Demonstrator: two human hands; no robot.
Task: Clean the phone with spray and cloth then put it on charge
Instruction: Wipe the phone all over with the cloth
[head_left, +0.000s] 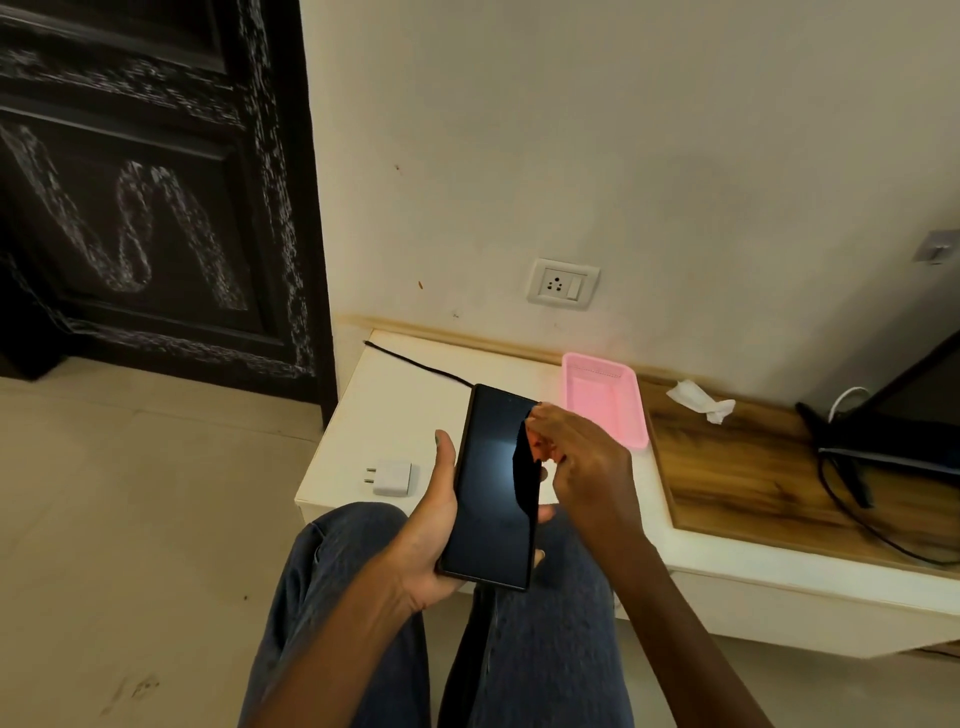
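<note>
My left hand (426, 525) cradles a black phone (485, 493), screen up and dark, above my lap. My right hand (582, 467) pinches a small black cloth (525, 470) that hangs down over the phone's right edge and touches the screen. A white charger plug (390, 478) lies on the white table (395, 405) left of the phone. A black cable (415, 364) runs along the table's back toward the phone. A wall socket (562, 283) sits on the wall above the table. No spray bottle is visible.
A pink plastic tray (631, 410) stands on the table behind my right hand. A crumpled white tissue (698, 400) lies on the wooden panel (737, 478). A dark screen with cables (883, 431) stands at the right. A black door (145, 197) is at the left.
</note>
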